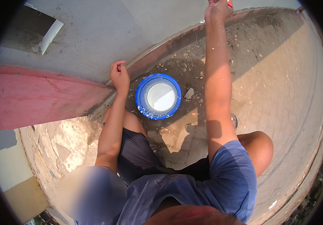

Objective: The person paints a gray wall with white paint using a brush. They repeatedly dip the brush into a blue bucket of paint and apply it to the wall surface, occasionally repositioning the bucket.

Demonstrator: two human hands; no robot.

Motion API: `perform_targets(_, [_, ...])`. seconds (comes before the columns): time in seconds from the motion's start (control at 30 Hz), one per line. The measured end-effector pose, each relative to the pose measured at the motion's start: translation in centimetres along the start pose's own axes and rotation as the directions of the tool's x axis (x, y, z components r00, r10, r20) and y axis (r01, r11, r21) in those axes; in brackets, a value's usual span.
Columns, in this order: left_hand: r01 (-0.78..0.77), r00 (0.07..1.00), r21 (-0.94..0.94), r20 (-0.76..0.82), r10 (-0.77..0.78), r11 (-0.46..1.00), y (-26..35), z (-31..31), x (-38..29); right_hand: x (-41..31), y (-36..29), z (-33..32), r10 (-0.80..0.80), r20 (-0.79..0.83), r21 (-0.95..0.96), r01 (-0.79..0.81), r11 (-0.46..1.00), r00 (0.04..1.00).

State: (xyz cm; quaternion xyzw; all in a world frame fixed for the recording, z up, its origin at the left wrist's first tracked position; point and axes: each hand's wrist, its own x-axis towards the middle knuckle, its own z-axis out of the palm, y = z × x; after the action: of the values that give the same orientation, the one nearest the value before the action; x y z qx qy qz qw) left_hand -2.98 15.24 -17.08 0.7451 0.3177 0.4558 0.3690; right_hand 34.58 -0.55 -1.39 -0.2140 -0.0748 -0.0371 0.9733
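Note:
A blue bucket (140, 94) of white paint (161, 97) stands on the dirt ground in front of me, its rim spattered with white. To its upper left is my left hand (120, 77), fingers curled in and nothing visible in them, close to the foot of the grey wall (139, 28). My right arm stretches far forward, and my right hand (219, 11) is at the top edge of the picture, closed around a red object (230, 4) that is mostly cut off and hidden. White specks dot the right forearm.
A reddish band (178, 47) runs along the wall's foot. A pink wall section (43, 98) is at the left, below an opening (23, 28). A loose stone (189, 93) lies right of the bucket. Cracked paving (66, 140) is at the lower left.

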Motion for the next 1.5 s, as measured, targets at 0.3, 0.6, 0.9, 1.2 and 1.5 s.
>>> perform_targets(0.3, [0.035,0.999,-0.016,-0.023,-0.036,0.999,0.6,0.1,0.1,-7.8,5.2,-13.1,-0.017,-0.162,-0.631,-0.091,0.771,0.987])
perform_targets(0.6, [0.043,0.999,-0.015,-0.006,-0.043,0.999,0.4,-0.4,-0.1,-4.0,-1.7,5.8,-0.112,0.153,-0.163,0.137,0.977,0.982])
perform_targets(0.9, [0.02,0.999,0.0,-0.038,-0.02,1.0,-0.1,-0.6,0.2,-13.8,6.2,-14.9,0.01,-0.409,-0.444,-0.209,0.871,0.912])
perform_targets(1.2, [0.034,0.999,-0.015,-0.033,-0.035,0.999,0.4,-0.5,-0.1,-10.8,-1.1,4.9,-0.141,0.178,-0.17,0.172,0.97,0.974])
perform_targets(1.5, [0.037,0.998,0.0,-0.054,-0.037,0.999,0.0,-1.2,0.5,-13.5,4.5,-7.2,0.021,-0.212,-0.372,-0.1,0.923,0.977])
